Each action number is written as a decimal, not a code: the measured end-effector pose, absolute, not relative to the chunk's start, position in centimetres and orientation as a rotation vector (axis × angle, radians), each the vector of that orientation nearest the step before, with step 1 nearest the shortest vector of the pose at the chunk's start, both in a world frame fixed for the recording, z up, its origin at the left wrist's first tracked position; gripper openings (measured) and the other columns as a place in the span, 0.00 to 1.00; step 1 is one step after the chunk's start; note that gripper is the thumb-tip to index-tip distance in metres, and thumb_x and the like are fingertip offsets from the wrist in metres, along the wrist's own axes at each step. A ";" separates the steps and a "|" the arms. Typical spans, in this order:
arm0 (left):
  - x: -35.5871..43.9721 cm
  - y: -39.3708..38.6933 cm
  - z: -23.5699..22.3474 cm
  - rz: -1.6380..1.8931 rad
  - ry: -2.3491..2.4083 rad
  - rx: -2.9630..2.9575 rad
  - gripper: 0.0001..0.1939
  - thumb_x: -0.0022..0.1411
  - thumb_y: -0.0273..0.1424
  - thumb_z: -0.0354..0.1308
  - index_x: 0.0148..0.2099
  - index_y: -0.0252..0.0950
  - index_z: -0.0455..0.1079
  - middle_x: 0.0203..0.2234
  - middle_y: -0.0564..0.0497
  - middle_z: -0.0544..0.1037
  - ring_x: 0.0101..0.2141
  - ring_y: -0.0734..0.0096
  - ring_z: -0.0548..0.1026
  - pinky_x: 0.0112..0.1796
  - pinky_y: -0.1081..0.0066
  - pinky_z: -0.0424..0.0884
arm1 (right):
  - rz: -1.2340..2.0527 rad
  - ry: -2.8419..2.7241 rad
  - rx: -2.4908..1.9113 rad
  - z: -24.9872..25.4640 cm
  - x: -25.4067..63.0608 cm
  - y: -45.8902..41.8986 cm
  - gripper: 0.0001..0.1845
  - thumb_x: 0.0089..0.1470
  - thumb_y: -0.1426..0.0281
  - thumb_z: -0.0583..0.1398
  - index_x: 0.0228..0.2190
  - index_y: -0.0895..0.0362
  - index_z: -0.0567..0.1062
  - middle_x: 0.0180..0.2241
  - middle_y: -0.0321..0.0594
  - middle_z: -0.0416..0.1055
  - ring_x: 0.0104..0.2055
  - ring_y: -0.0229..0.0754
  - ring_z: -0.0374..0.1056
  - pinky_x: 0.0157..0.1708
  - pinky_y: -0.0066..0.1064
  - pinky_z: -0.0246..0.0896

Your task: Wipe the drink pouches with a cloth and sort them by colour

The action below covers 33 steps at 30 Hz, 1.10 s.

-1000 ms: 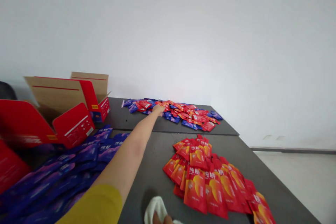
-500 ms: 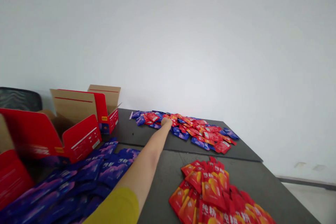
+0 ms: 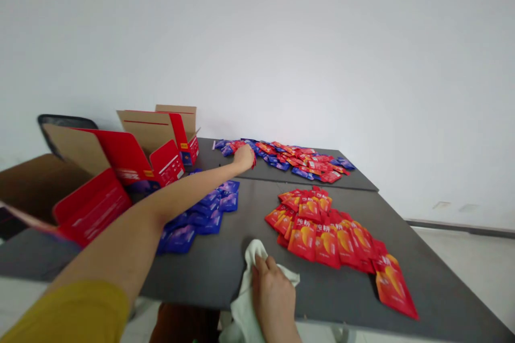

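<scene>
My right hand [image 3: 274, 288] clamps a cloth [image 3: 244, 303], orange packets [image 3: 325, 238] beyond its fingers; my left hand [image 3: 243, 158] has its fingers closed on a red packet [image 3: 254, 157].

A crumpled pale cloth [image 3: 243, 305] overhangs the table [image 3: 201, 276]; a red packet [image 3: 254, 158] pokes from the left hand [image 3: 243, 157].

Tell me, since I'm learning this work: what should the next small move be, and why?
Probably bring the left hand toward the white cloth: it seems to hold a red pouch, out by the far mixed pile of pouches, while the right hand grips the cloth at the near edge of the dark table.
</scene>
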<state>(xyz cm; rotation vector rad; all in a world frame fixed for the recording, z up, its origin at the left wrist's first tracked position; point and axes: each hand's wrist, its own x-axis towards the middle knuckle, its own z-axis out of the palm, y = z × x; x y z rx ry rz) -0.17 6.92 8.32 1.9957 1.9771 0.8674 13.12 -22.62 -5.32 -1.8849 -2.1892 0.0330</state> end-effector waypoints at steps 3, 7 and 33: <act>-3.2 2.3 9.3 0.842 1.910 2.107 0.13 0.62 0.26 0.51 0.44 0.33 0.75 0.43 0.44 0.78 0.46 0.62 0.74 0.48 0.68 0.67 | 0.070 -2.167 -1.900 -4.5 13.0 -23.1 0.16 0.63 0.71 0.50 0.47 0.50 0.74 0.35 0.40 0.74 0.31 0.39 0.74 0.25 0.24 0.58; -6.6 -2.7 10.3 0.570 1.536 2.088 0.14 0.62 0.31 0.53 0.47 0.34 0.74 0.34 0.48 0.80 0.34 0.67 0.77 0.36 0.71 0.70 | 0.174 -2.114 -1.928 -3.3 13.4 -22.8 0.15 0.63 0.67 0.50 0.45 0.52 0.74 0.37 0.43 0.75 0.34 0.41 0.74 0.27 0.26 0.57; -2.5 -3.3 1.4 -0.090 0.929 2.607 0.10 0.50 0.26 0.58 0.34 0.31 0.79 0.24 0.51 0.80 0.24 0.75 0.72 0.26 0.78 0.62 | 0.278 -2.240 -1.666 0.9 15.0 -20.8 0.18 0.64 0.60 0.51 0.51 0.47 0.72 0.48 0.39 0.74 0.49 0.44 0.70 0.42 0.29 0.60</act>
